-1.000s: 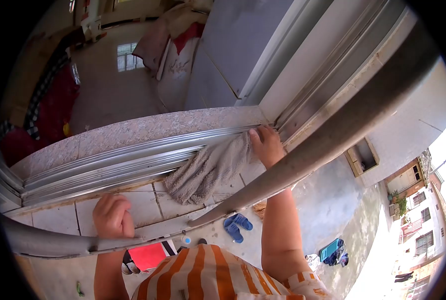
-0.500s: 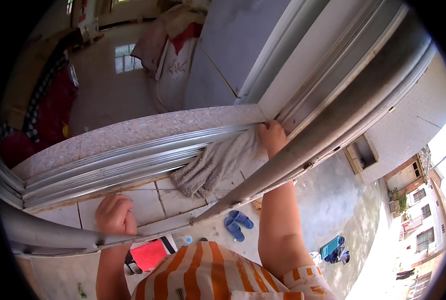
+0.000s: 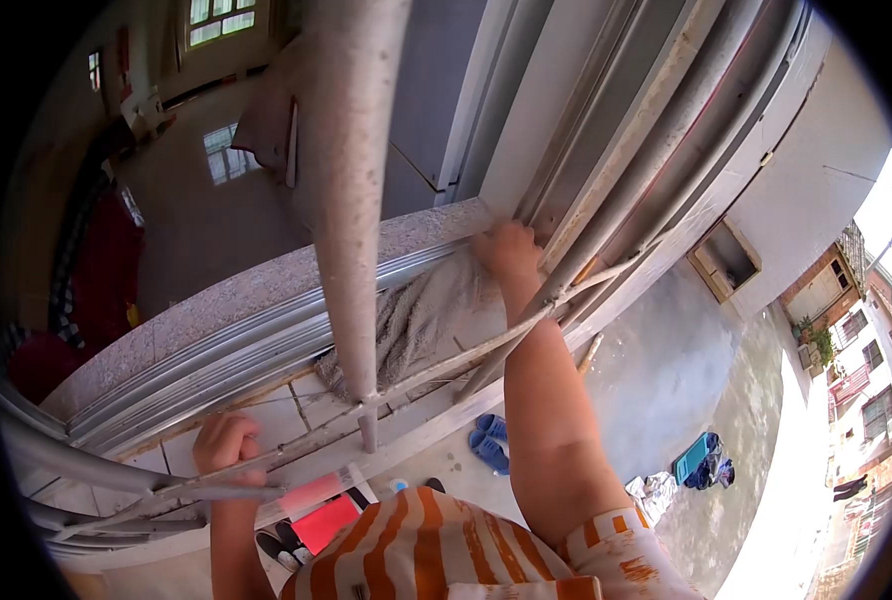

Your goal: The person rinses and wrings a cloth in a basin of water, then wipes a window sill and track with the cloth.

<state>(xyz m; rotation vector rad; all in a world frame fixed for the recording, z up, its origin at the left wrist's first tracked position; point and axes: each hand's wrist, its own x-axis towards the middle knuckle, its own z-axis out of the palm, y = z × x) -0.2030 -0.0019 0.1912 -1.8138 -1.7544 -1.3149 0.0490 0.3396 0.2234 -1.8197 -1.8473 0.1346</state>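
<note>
My right hand [image 3: 509,252] reaches between the metal bars to the right end of the window's sliding track [image 3: 196,350]. Its fingers are closed on the end of a grey cloth [image 3: 411,312], slightly blurred. The rest of that cloth trails left in folds over the track and the white sill tiles [image 3: 284,418]. My left hand [image 3: 228,443] rests on the tiles at the left, just behind a lower bar, with its fingers curled in and nothing visible in them.
A thick upright bar [image 3: 351,220] crosses the view, joined to a thin crossbar [image 3: 446,362]. Inside lies a speckled stone ledge [image 3: 256,268]. Below me on the ground are blue slippers [image 3: 489,443], a red box [image 3: 328,522] and a teal basin [image 3: 695,457] beside clothes.
My view has shifted, and the upright bar now stands across it. My right hand stays at the track's right end with the cloth. The left hand remains curled on the tiles.
</note>
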